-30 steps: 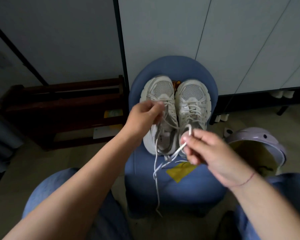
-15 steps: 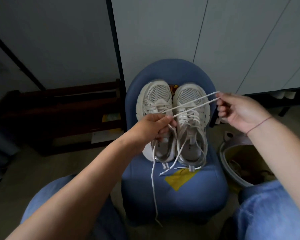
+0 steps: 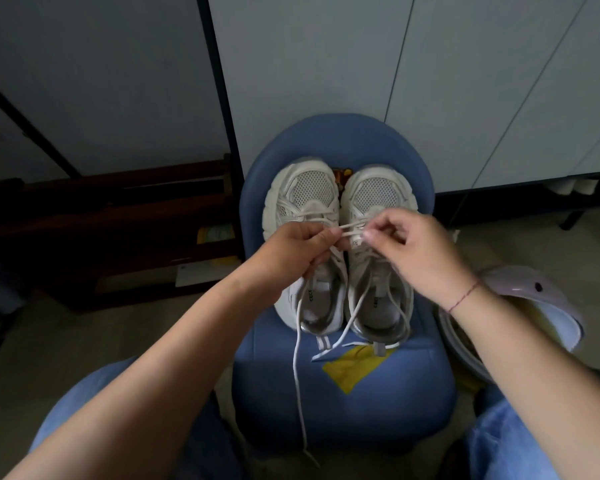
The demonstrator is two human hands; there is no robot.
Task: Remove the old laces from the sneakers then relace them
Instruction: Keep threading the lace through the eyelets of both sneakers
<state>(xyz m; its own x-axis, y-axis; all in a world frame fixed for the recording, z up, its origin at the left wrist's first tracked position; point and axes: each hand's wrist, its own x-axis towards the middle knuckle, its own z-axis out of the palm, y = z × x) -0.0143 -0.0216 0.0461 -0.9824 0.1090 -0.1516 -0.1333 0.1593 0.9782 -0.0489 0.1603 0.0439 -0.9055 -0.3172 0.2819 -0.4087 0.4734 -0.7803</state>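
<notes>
A blue chair [image 3: 343, 403] stands on the floor in front of the person. Two white sneakers sit side by side on the seat of the chair, with their toes pointing to the chair's back. The left sneaker [image 3: 303, 195] is on the left half of the seat. The right sneaker [image 3: 378, 194] is on the right half and touches the first one.

Both hands are up over the middle of the seat, just above the sneakers. The left hand [image 3: 291, 254] has its fingers curled in, and its thumb and first finger pinch a white shoelace [image 3: 350, 230]. The right hand [image 3: 420, 251] pinches the same shoelace with its thumb and first finger, while its other fingers are bent loosely. A short bit of shoelace runs in two lines between the two hands, which are very close together. From the left hand, the long end of the shoelace hangs down past the front edge of the chair. I cannot tell which holes it goes through.

More loose lace ends [image 3: 326, 353] lie on the seat near the front of the chair, by a yellow patch [image 3: 352, 374] on the cloth.

A thin red string [image 3: 463, 297] is tied round the right wrist.

To the right of the chair is a pale purple bin [image 3: 534, 299]. To the left of the chair is a dark wooden rack [image 3: 118, 220]. Behind the chair are white cabinet doors [image 3: 430, 81]. In front of the chair, the person's knees in blue jeans [image 3: 84, 410] show on both sides.
</notes>
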